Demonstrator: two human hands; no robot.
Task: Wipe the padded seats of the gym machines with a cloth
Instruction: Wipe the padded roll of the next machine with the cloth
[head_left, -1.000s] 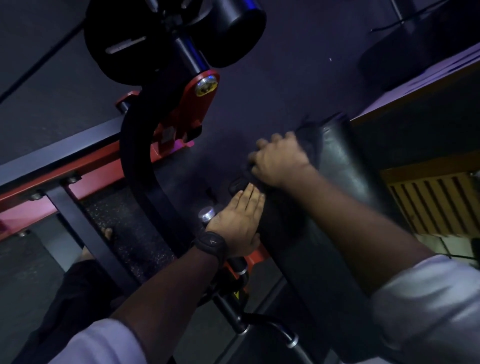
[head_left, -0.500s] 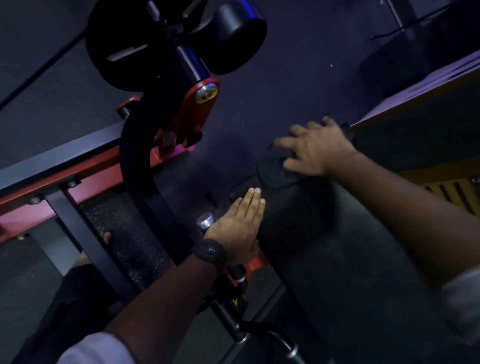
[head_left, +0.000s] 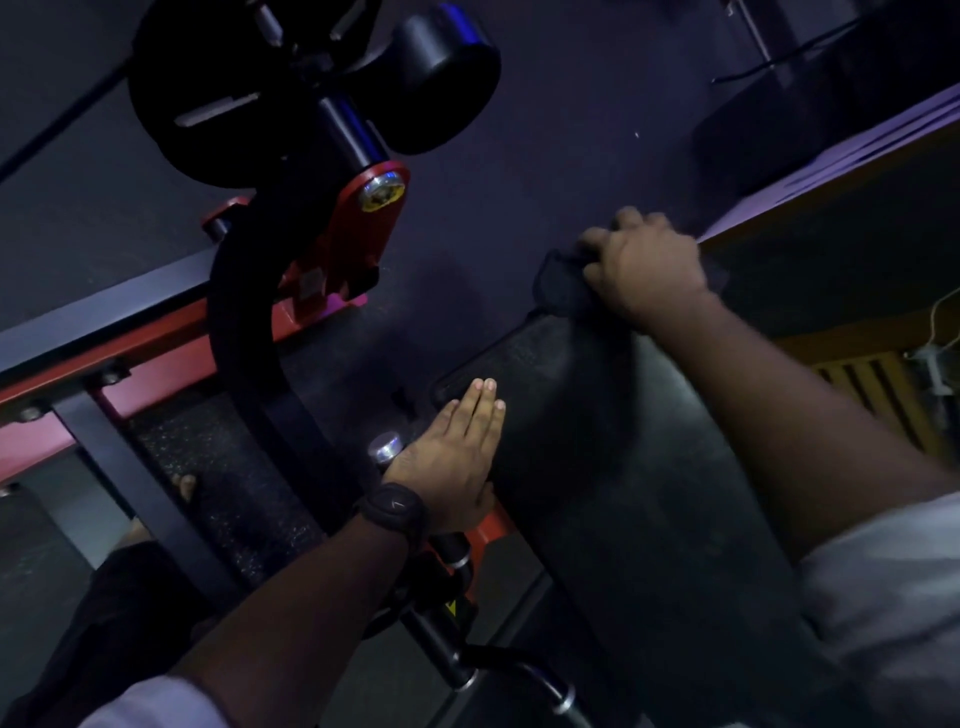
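A long black padded seat (head_left: 613, 467) runs from the centre toward the lower right. At its far end my right hand (head_left: 647, 265) grips a dark cloth (head_left: 563, 283), fingers curled over it against the pad's edge. My left hand (head_left: 457, 462) lies flat on the pad's near left side, fingers straight and together, a black watch on the wrist.
The machine's red and black frame (head_left: 332, 270) with a black roller pad (head_left: 436, 78) stands to the upper left. A chrome knob (head_left: 385, 447) sits beside my left hand. A wooden slatted unit (head_left: 872, 384) is on the right. Dark floor (head_left: 545, 130) lies beyond.
My right hand slid the cloth along the pad away from me to its far end and curled its fingers over it. The left hand stayed flat in place.
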